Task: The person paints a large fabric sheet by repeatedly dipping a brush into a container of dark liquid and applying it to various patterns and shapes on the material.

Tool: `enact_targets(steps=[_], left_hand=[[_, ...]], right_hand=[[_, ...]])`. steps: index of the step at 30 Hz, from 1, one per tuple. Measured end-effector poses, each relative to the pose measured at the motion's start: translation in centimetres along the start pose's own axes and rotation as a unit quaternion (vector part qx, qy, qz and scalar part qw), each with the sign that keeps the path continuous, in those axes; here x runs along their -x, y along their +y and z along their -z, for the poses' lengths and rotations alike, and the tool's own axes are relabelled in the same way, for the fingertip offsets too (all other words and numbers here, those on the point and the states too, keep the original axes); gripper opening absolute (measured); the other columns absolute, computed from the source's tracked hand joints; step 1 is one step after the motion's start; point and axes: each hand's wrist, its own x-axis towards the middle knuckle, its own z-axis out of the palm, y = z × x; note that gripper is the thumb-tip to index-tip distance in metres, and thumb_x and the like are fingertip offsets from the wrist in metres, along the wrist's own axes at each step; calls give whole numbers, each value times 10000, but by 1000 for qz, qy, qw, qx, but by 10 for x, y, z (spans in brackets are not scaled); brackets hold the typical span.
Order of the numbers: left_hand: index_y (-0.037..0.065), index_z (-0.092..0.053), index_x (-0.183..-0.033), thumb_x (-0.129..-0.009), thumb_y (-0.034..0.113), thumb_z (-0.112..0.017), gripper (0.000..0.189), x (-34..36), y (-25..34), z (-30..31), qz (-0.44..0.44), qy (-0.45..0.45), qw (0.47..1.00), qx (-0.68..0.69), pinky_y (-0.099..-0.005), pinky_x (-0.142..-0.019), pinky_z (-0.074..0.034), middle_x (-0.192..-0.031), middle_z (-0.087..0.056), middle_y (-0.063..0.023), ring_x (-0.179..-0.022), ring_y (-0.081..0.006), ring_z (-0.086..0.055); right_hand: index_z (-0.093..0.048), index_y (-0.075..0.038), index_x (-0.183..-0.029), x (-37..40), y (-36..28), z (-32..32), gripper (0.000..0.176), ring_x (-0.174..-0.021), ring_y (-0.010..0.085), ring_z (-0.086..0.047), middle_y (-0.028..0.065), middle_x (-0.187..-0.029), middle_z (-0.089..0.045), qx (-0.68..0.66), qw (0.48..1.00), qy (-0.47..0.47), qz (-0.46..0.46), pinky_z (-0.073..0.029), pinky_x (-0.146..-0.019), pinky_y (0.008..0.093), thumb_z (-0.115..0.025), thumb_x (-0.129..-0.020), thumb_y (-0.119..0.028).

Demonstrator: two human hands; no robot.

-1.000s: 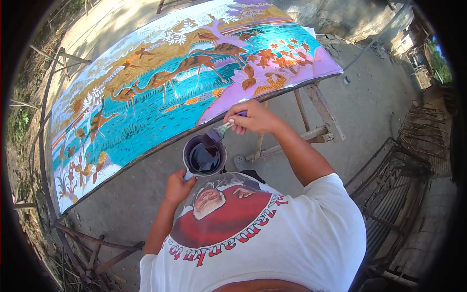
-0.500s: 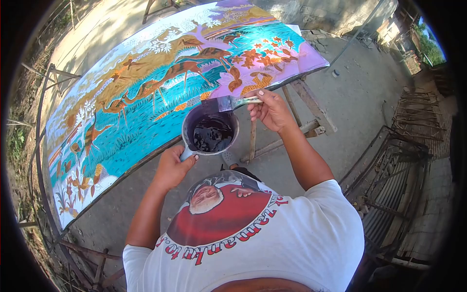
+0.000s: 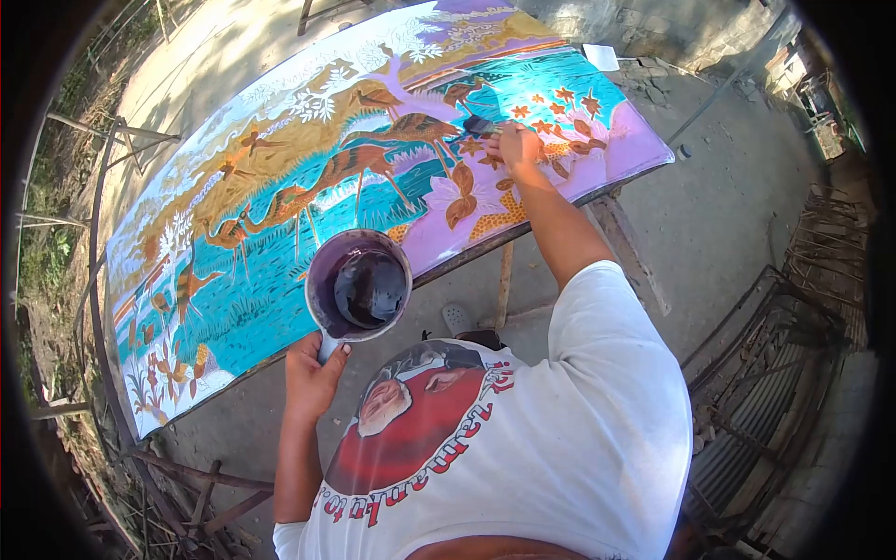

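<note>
My left hand is wrapped round the handle of a grey dipper with dark purple liquid in it. The dipper is tilted a little at the front edge of a painted cloth. Out over the cloth, my right hand grips a flat paintbrush whose dark bristles point left. Its bristles are right at the painted birds and brown flowers, on the turquoise part. Orange-brown birds, leaves and flowers cover the cloth, with pink at the right and white at the lower left.
The cloth rests on a wooden frame over a concrete floor. A dark bent pole runs along the left side. Corrugated sheets and stacked sticks lie at the right. A small white piece sits beyond the cloth's far corner.
My right hand has carried the paintbrush from the dipper's rim out over the cloth. The dipper in my left hand has shifted left and down in view.
</note>
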Motion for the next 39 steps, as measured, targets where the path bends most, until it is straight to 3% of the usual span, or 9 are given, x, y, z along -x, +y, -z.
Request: enact_targets(steps=[3,9,13,20,26,32,34,36,39], left_hand=[[-7,-689,-954,-923,76,-717,92,0,10,-7,42,10,999,26,-248,-550,-346,-714,-551,57,-635,-27,-418],[7,-663,-901,-931,72,-722,92,-11,11,-16,61,51,996,47,-241,-536,-318,-705,-525,81,-625,-19,-400],[26,-624,-832,-925,74,-733,151,-19,17,-26,66,86,993,51,-246,-513,-300,-673,-505,79,-601,-20,-389],[41,-594,-782,-926,87,-736,208,-29,18,-36,79,117,989,38,-256,-489,-291,-628,-490,69,-569,-22,-387],[41,-591,-759,-925,117,-744,238,-28,21,-42,90,142,984,52,-261,-488,-302,-621,-499,63,-562,-24,-397],[44,-581,-749,-922,128,-754,259,-33,12,-38,97,133,986,29,-268,-497,-311,-628,-503,59,-577,-30,-400],[49,-565,-732,-919,125,-760,281,-32,13,-38,91,138,985,53,-269,-505,-311,-640,-502,60,-594,-31,-398],[50,-560,-727,-918,122,-762,287,-31,8,-35,90,143,984,50,-269,-508,-311,-646,-501,61,-601,-31,-396],[49,-551,-721,-916,114,-763,295,-27,6,-31,91,143,984,49,-270,-512,-310,-652,-498,62,-611,-31,-394]], right_hand=[[-634,50,-1102,33,5,-27,244,-628,203,-698,143,-819,-705,67,987,-146,-33,-601,-541,320,-538,-1050,-168],[-671,38,-1036,-15,-5,14,257,-586,166,-672,123,-781,-692,82,994,-40,59,-568,-517,294,-535,-1052,-180],[-673,39,-979,25,-7,-4,200,-602,199,-714,124,-715,-684,90,989,-90,80,-561,-482,313,-552,-1001,-119],[-625,55,-1056,-17,-1,-25,237,-640,204,-718,155,-840,-706,60,996,-56,34,-580,-516,317,-544,-1035,-167],[-621,45,-1057,12,30,-98,220,-631,204,-707,154,-827,-697,21,990,-139,-20,-585,-522,321,-508,-1054,-144],[-648,61,-1025,-8,122,-193,271,-652,219,-728,158,-833,-715,144,967,-167,128,-591,-516,326,-519,-1050,-176],[-711,13,-843,-4,121,-207,257,-772,439,-682,251,-792,-701,134,975,-123,126,-523,-769,500,-587,-929,-195],[-712,18,-859,-20,120,-208,253,-783,432,-684,250,-809,-708,97,985,-114,86,-523,-764,496,-577,-941,-180],[-655,67,-1048,-14,132,-217,276,-648,220,-728,163,-814,-710,129,966,-108,196,-598,-506,335,-535,-1046,-182]])
